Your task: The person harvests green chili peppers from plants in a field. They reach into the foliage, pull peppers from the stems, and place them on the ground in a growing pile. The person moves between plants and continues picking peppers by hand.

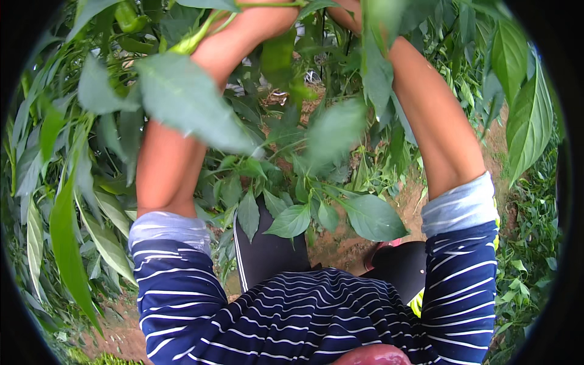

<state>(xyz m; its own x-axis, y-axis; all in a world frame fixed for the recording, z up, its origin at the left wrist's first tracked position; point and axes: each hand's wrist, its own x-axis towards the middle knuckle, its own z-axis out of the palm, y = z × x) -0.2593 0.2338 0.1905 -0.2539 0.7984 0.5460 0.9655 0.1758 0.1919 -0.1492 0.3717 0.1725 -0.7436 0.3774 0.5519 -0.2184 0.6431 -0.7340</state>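
Observation:
Both my forearms reach up into a leafy pepper plant. My left hand [273, 16] is cut off by the top edge, with a green stem crossing it and its fingers out of sight. Part of my right hand [347, 16] shows at the top, mostly covered by a blurred leaf [378, 68]. What either hand touches is hidden. Against my left forearm lies a pale green pepper [189, 44]. Another green pepper [129, 17] hangs at the upper left. A large blurred leaf [194, 100] crosses my left forearm.
Dense pepper foliage [102, 200] crowds the left side, and more plants [524, 255] stand at the right. Leafy shoots [292, 219] hang before my legs. Brown soil [335, 248] shows between them. Several yellow-green peppers [109, 359] are at the bottom left.

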